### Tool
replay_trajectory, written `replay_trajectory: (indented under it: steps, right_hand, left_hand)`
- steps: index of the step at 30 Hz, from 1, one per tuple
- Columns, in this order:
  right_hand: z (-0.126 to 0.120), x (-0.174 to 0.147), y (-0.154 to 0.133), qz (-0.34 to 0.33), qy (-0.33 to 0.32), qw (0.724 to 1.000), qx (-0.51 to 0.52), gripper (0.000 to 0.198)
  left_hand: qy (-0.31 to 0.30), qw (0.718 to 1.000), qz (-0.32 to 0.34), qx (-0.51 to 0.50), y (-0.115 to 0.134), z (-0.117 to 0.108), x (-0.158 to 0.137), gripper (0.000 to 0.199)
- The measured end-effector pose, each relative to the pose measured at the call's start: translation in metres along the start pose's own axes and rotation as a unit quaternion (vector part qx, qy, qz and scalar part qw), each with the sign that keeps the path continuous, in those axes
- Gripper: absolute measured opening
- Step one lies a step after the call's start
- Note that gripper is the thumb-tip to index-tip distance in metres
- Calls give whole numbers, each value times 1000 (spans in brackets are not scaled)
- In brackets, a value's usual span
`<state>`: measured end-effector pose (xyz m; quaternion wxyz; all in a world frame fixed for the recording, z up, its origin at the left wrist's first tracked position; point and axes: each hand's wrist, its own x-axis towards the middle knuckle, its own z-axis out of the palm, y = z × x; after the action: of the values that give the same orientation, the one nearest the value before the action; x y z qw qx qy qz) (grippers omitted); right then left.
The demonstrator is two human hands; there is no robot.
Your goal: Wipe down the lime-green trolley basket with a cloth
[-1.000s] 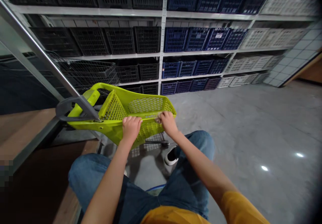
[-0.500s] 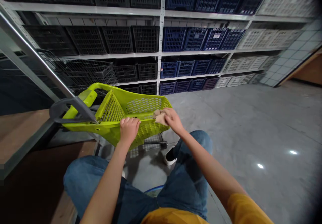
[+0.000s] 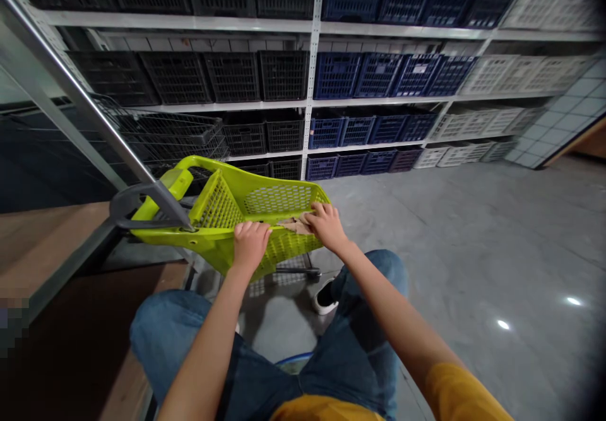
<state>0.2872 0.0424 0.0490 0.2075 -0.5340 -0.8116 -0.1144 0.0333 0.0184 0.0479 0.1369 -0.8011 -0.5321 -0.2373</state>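
Observation:
A lime-green plastic shopping cart (image 3: pixel 222 244) with a perforated basket stands in front of my knees. My left hand (image 3: pixel 250 244) is closed over the near rim of its basket, fingers curled to the inside. Further right along the same rim, my right hand (image 3: pixel 327 226) grips a crumpled beige cloth (image 3: pixel 297 224) and presses it against the rim. Part of the cloth is hidden under my right fingers; its loose end points toward my left hand.
White shelving (image 3: pixel 311 80) holds black crates (image 3: pixel 231 74), blue crates (image 3: pixel 337 74) and white crates (image 3: pixel 487 74). A dark wire cart (image 3: pixel 175 134) stands behind the green one. Wooden steps (image 3: pixel 95 326) and a metal rail (image 3: pixel 85 93) lie left. Grey floor (image 3: pixel 449 250) extends right.
My right hand has turned from holding the cloth upright to lying flatter over the rim. The cloth now stretches toward my left hand. The whole view has shifted slightly.

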Motion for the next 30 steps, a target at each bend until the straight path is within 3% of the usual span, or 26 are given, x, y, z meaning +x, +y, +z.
replay_trajectory:
  steps: [4, 10, 12, 15, 18, 20, 22, 25, 28, 30]
  right_hand:
    - [10, 1, -28, -53, -22, 998, 6, 18]
    - [37, 8, -55, -89, 57, 987, 124, 23]
    - [37, 4, -40, -115, 61, 981, 141, 24]
    - [31, -15, 9, -125, 64, 980, 145, 26]
    - [30, -43, 62, -13, 97, 988, 119, 27]
    - [34, -53, 75, 62, 116, 986, 103, 27]
    - [41, -50, 60, 96, 139, 980, 106, 27]
    - [51, -28, -2, 76, 168, 972, 147, 27]
    - [53, -6, -63, 20, 135, 975, 176, 29]
    - [48, -1, -80, 1, 106, 979, 175, 33]
  left_hand:
    - [-1, 1000, -1, 5, 0, 0, 1, 28]
    - [-3, 1000, -1, 19, 1, -1, 1, 29]
    - [-3, 1000, 2, 18, 0, -2, 1, 29]
    - [0, 1000, 3, 15, -1, -1, 1, 31]
    - [5, 1000, 1, 11, -4, 2, 1, 32]
    - [5, 1000, 2, 9, -5, 4, 1, 32]
    - [2, 1000, 1, 8, -5, 5, 1, 33]
    - [-5, 1000, -2, 11, -4, 4, 2, 33]
    - [-11, 1000, -2, 23, -3, 1, 4, 34]
    - [-14, 999, -1, 29, -3, 1, 4, 34]
